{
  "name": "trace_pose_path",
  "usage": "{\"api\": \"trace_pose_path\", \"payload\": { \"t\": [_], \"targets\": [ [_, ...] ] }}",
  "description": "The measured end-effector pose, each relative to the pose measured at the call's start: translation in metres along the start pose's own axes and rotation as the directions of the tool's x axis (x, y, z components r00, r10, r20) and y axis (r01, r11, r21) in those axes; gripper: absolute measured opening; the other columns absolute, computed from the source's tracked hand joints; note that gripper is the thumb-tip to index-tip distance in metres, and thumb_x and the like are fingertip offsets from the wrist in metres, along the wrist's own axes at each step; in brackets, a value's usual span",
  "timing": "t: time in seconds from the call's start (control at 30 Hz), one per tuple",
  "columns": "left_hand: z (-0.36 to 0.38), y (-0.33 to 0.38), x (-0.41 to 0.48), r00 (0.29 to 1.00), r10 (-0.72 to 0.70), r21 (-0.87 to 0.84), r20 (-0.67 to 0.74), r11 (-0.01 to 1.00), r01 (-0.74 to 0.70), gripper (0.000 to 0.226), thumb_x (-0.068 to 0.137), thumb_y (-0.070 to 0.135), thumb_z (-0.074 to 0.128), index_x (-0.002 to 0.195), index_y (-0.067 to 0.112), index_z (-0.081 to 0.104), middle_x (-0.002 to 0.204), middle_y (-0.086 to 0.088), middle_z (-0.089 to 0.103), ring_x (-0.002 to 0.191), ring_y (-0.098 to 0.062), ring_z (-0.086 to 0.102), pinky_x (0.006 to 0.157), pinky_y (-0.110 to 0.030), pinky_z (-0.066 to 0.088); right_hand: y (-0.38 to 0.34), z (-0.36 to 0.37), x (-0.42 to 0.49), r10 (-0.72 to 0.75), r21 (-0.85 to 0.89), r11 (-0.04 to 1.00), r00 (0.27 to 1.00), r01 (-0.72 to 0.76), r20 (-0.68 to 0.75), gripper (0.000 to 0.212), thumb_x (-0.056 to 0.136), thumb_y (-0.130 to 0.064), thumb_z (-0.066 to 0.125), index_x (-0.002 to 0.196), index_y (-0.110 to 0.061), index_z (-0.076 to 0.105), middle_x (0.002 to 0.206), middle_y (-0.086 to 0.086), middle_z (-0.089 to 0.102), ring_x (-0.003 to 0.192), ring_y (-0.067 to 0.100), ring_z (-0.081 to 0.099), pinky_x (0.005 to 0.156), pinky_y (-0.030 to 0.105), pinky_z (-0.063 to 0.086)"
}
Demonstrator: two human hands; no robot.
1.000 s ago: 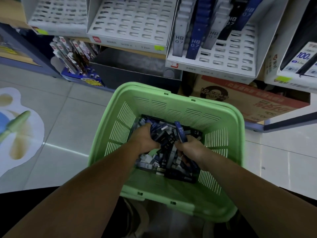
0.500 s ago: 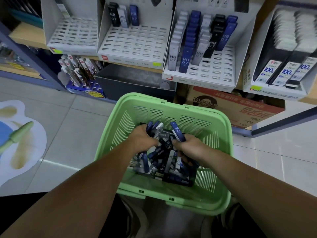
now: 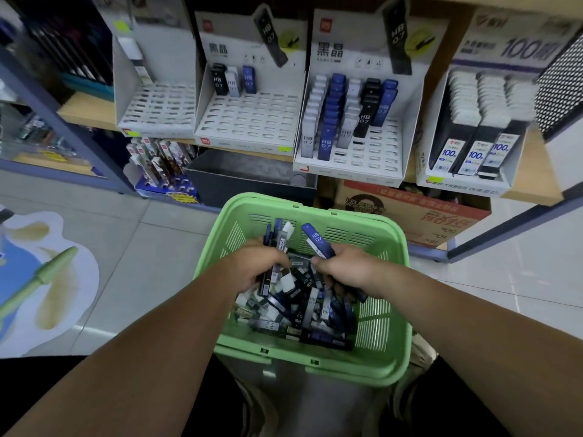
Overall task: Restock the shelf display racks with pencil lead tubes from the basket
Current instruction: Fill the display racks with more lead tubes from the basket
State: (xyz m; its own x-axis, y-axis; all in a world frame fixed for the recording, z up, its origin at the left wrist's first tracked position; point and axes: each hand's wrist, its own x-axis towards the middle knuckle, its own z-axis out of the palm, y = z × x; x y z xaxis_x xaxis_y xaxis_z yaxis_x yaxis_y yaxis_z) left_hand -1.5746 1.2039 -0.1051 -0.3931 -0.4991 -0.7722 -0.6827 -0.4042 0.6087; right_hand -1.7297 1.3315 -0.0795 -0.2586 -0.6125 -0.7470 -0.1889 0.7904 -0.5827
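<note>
The left hand [image 3: 255, 269] has its fingers clenched round a bundle of tubes [image 3: 279, 244], several held together with their upper ends fanning out past the knuckles toward twelve o'clock. The right hand [image 3: 350, 266] pinches a single blue tube [image 3: 317, 242] low on its body, so that the end printed HB 07 sticks up toward eleven o'clock. Both hands are inside the green basket [image 3: 394, 357], just above the loose tubes [image 3: 299, 313] heaped in a jumble on its floor. The tubes look like slim, rigid plastic cases, light enough that a fistful is no load. They are smooth-sided, though, so a bundle gripped only at one end may slide or splay. I judge a hold round the middle steadier for carrying, and a fingertip pinch near the top end better for feeding one tube, bottom first, into a slot. They should not crush, though the leads inside could break if dropped. From the basket, the middle rack [image 3: 249, 121] at eleven o'clock holds only three tubes in its back row. The right rack [image 3: 378, 156] at one o'clock is partly filled, and the left rack [image 3: 157, 108] at ten o'clock shows no tubes.
</note>
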Motion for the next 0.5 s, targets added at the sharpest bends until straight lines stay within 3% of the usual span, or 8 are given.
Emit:
{"api": "trace_pose_path", "payload": {
  "t": [0.1,0.23,0.33,0.4,0.5],
  "targets": [
    [-0.005,0.012,-0.017,1.000,0.018,-0.082,0.000,0.996,-0.018,0.053,0.068,0.016,0.091,0.107,0.014,0.055,0.104,-0.014,0.073,0.094,-0.033,0.074,0.083,-0.048,0.062,-0.013,-0.007,-0.015,-0.059,-0.030,0.998,0.998,0.058,-0.027,0.017,0.102,-0.037,0.060,0.100,-0.021,0.056,0.081,0.005,0.061,0.061,0.020,0.055,0.055,0.029,0.046],
    [-0.003,0.025,-0.043,0.997,0.049,-0.200,0.062,0.979,-0.036,0.071,0.061,0.019,0.092,0.123,0.006,0.059,0.106,-0.018,0.076,0.095,-0.037,0.075,0.089,-0.059,0.060,-0.018,-0.003,-0.030,-0.135,0.037,0.989,0.984,0.140,-0.112,0.016,0.102,-0.038,0.059,0.105,-0.023,0.060,0.085,0.006,0.061,0.060,0.019,0.054,0.057,0.031,0.044],
    [0.002,0.034,-0.060,0.995,0.089,-0.325,0.039,0.943,-0.071,0.045,0.078,0.005,0.080,0.120,-0.005,0.067,0.093,-0.021,0.077,0.079,-0.035,0.075,0.078,-0.051,0.062,-0.022,0.005,-0.044,-0.163,0.106,0.978,0.978,0.177,-0.132,0.014,0.104,-0.037,0.056,0.107,-0.025,0.061,0.081,0.008,0.065,0.052,0.017,0.052,0.049,0.029,0.042],
    [0.007,0.039,-0.069,0.993,0.111,-0.389,0.035,0.917,-0.089,0.039,0.081,0.003,0.077,0.118,-0.007,0.068,0.096,-0.025,0.076,0.077,-0.037,0.075,0.069,-0.048,0.062,-0.028,0.008,-0.055,-0.175,0.191,0.962,0.978,0.194,-0.114,0.013,0.105,-0.036,0.055,0.107,-0.025,0.060,0.089,0.008,0.076,0.048,0.016,0.049,0.046,0.026,0.039],
    [0.008,0.044,-0.078,0.991,0.131,-0.434,0.018,0.894,-0.111,0.039,0.081,0.005,0.078,0.117,-0.006,0.069,0.097,-0.028,0.075,0.075,-0.038,0.074,0.063,-0.047,0.060,-0.037,0.008,-0.069,-0.209,0.243,0.946,0.976,0.216,-0.054,0.014,0.106,-0.033,0.056,0.110,-0.021,0.060,0.092,0.008,0.079,0.047,0.015,0.048,0.045,0.025,0.038]
  ]
}}
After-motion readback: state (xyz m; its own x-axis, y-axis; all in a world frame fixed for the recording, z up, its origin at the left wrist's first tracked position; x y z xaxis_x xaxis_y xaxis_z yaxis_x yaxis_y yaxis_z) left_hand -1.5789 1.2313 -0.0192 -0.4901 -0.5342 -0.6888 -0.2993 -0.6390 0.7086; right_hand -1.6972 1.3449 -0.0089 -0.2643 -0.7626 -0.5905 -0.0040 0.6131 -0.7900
